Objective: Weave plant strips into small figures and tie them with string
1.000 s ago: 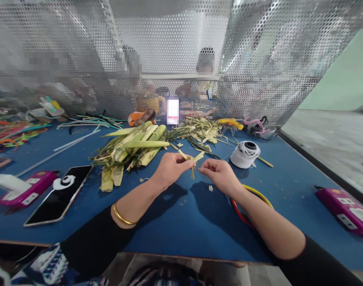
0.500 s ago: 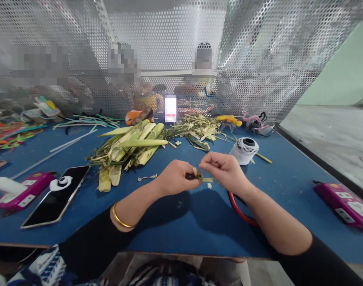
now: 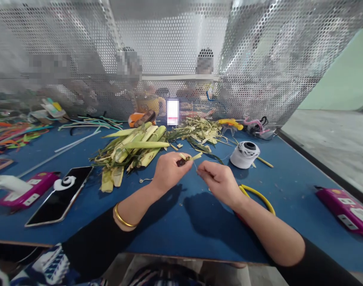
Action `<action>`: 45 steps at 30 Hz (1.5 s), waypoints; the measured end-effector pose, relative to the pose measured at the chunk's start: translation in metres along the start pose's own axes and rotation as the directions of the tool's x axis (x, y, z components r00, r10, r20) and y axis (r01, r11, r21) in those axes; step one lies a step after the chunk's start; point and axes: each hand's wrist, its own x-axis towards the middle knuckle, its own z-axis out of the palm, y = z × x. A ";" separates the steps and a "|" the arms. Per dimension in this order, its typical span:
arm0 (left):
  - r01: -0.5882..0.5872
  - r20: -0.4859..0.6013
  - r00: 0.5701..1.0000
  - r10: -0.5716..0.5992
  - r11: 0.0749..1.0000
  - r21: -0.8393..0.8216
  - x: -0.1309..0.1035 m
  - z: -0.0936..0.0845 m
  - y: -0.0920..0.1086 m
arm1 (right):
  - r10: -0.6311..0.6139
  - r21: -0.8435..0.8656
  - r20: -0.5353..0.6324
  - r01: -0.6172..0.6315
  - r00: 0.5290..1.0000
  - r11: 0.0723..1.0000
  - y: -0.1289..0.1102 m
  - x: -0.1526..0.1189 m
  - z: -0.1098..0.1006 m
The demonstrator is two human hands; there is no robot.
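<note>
My left hand pinches a small bundle of plant strips, dark inside, with a pale green end sticking out to the right. My right hand is closed on a thin white thread that runs up to the bundle; its fingertips are just right of and below it. A white thread spool stands behind my right hand, and a fine strand trails leftward from it. Beneath my right forearm lies a tool with a yellow handle; a bit of red shows too, the rest is hidden.
A heap of green-yellow husk-like leaves lies left of centre, with shredded scraps behind. A phone and a magenta power strip are at left, another magenta power strip at right. A perforated metal screen closes the back.
My left hand has moved slightly up and left with the bundle. My right hand has moved lower, drawing apart from it, and the thread now shows between them. The tool's yellow handle has come into view.
</note>
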 end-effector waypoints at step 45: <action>-0.152 0.324 0.919 0.226 0.959 -0.238 -0.002 -0.011 0.007 | 0.350 0.554 0.190 -0.394 0.918 0.734 0.015 0.014 -0.005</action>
